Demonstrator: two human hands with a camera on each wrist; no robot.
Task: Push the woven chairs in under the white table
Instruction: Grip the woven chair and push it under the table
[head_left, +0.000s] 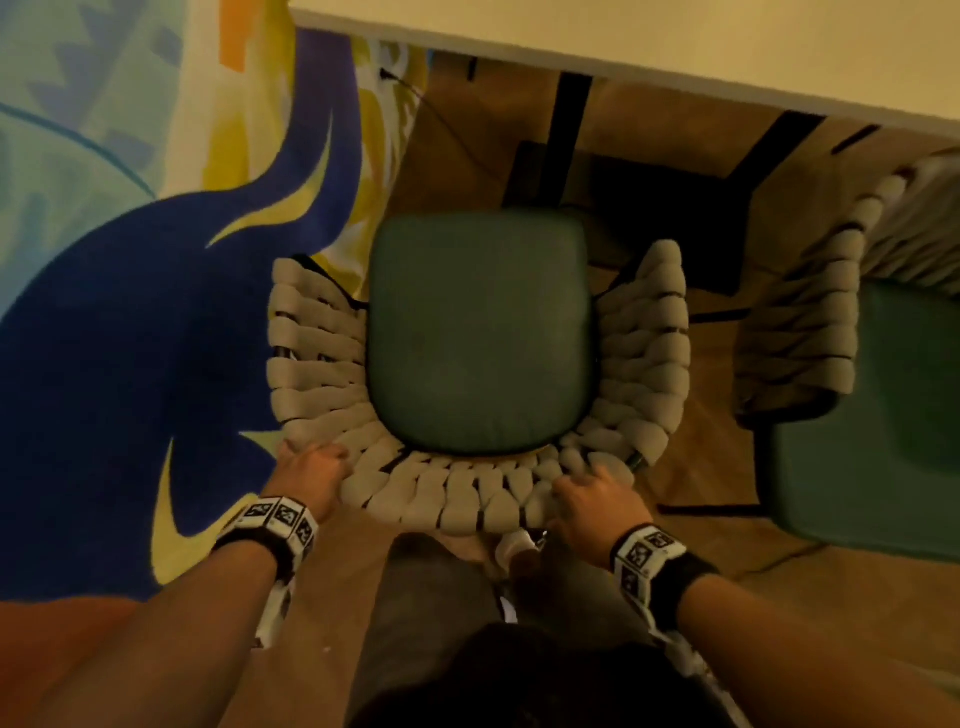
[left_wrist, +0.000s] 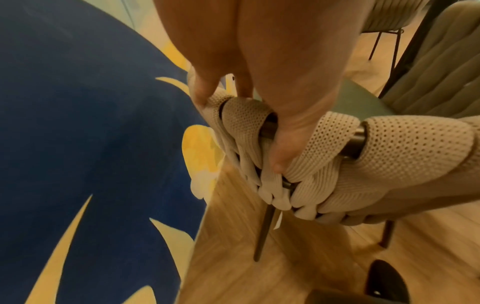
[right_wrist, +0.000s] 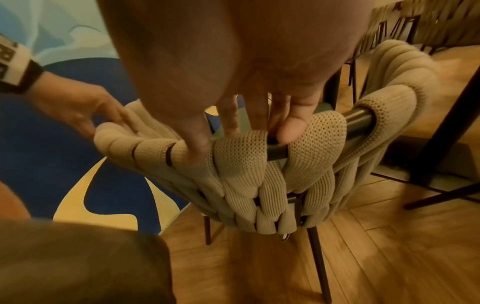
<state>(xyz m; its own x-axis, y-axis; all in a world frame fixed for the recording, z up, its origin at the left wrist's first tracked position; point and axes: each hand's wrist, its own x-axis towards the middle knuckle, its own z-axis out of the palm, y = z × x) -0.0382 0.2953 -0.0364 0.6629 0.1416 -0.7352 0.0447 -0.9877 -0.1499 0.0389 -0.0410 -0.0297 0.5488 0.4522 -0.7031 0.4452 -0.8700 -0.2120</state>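
Both hands, left hand (head_left: 311, 470) and right hand (head_left: 592, 501), grip the chair (head_left: 478, 332) backrest, and the table (head_left: 623, 41) lies straight ahead beyond the seat.

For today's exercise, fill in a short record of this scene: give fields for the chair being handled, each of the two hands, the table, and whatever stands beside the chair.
chair: woven chair with green seat cushion, not yet under the table
left hand: left hand grips the woven back rim
right hand: right hand grips the same rim
table: white table edge ahead of the chair
neighbour: second woven chair to the right
floor: wood floor, patterned rug on the left
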